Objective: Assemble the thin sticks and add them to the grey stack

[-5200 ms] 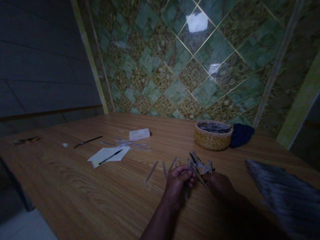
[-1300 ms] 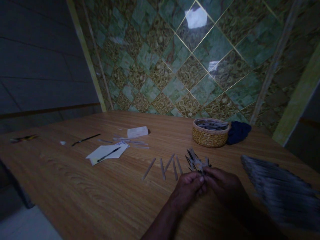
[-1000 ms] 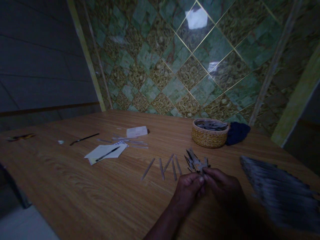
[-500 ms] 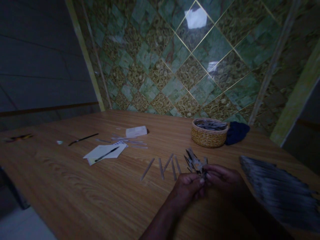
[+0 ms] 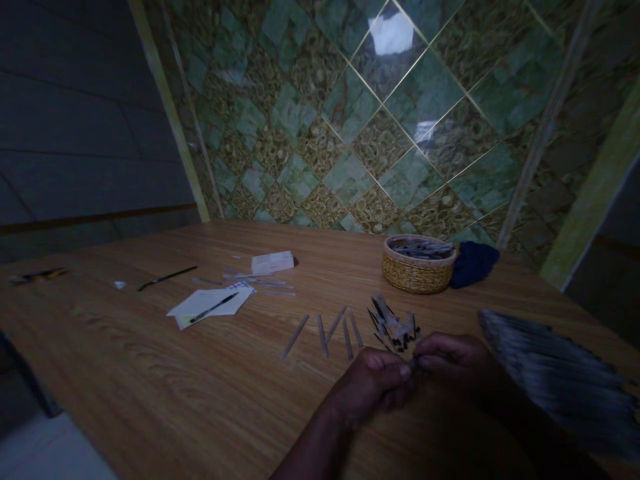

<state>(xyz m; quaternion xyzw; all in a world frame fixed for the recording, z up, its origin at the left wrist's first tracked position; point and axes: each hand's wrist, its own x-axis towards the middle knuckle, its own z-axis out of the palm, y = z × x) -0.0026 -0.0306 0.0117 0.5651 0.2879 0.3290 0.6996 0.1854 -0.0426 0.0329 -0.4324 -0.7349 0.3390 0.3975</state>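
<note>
My left hand and my right hand meet over the near part of the table, fingertips pinched. Between them is a small dark piece, mostly covered by the fingers; its kind cannot be made out. Just beyond the fingers lies a loose heap of thin grey and black scraps. Several flat greyish strips lie apart to the left of this heap. On the right, beside my right hand, a broad layer of long dark strips rests on the table.
A woven basket full of similar strips stands farther back, with dark blue cloth beside it. To the left are white paper with a pen, a small white box and a thin black tool. A tiled wall rises behind.
Both hands have drawn slightly back and right from the scrap heap, uncovering its near end. The fingertips stay together around the small dark piece. Other things have stayed in place.
</note>
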